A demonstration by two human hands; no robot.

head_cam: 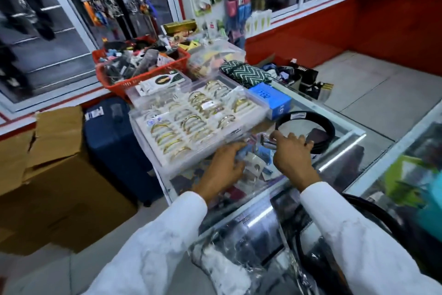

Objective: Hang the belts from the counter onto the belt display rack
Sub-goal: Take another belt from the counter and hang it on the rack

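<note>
A single wide-angle view looks from the person's head, forward and steeply down over both white sleeves onto the glass-topped display counter (344, 149), which lies close beneath. It faces the glazed wall cabinets (55, 31) and the low red wall (358, 29) farther off. Straight edges bow toward the frame's borders.

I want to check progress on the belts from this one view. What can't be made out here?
- Belt display rack: none clearly visible in the head view.
- Black belt: its buckle end is covered by the right hand, so the grip is unclear.
- Left hand: fingertips motion-blurred over packets under the counter glass.
- Bangle tray: labels too small.
</note>
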